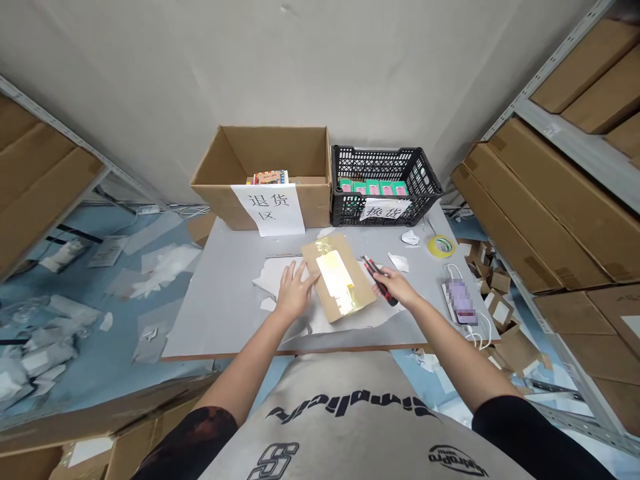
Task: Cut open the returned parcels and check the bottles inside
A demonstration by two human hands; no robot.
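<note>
A flat brown cardboard package (326, 299) with a white label and shiny tape lies tilted at the middle of the grey table. On its left edge rest the fingertips of my left hand (296, 291), spread out, the palm over torn white sheeting (273, 273). My right hand (397, 287) is closed around a red and black utility knife (381, 281), just off the package's right side. The knife's tip points away from me, toward the back of the table. Part of the white sheeting lies hidden beneath the package.
Behind stand an open cardboard box (215, 193) with a paper sign and a black plastic crate (337, 213) of green-pink boxes (373, 187). Yellow tape (441, 246), crumpled paper (411, 237) and a cabled phone (460, 301) lie right. Loaded shelves flank the table; packaging litters the floor.
</note>
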